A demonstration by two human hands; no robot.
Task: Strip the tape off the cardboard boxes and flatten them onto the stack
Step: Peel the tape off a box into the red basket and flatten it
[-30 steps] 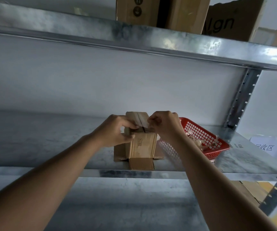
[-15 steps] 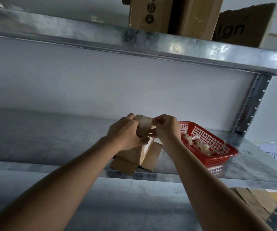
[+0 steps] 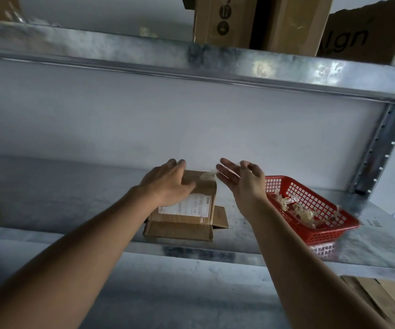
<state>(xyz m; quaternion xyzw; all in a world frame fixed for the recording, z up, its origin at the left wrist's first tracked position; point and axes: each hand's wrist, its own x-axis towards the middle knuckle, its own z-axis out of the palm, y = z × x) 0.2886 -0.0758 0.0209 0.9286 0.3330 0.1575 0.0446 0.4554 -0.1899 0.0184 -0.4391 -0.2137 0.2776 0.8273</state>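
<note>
Currently: small cardboard box (image 3: 187,210) lies on the metal shelf (image 3: 49,193) near its front edge, flaps open | left hand (image 3: 168,184) pressed flat on box top, fingers straight | right hand (image 3: 241,179) raised just right of box, fingers loose; tape strip (image 3: 207,177) at its fingertips, grip unclear | red basket (image 3: 319,236) of tape scraps further right | larger boxes (image 3: 258,22) on upper shelf

Not much to report on the person, honestly: two bare forearms come in from the bottom corners, with no sleeves showing anywhere in view. The left hand (image 3: 168,184) and right hand (image 3: 244,179) are both bare too, no gloves, rings, watch or wristband, and the nails look short.
</note>
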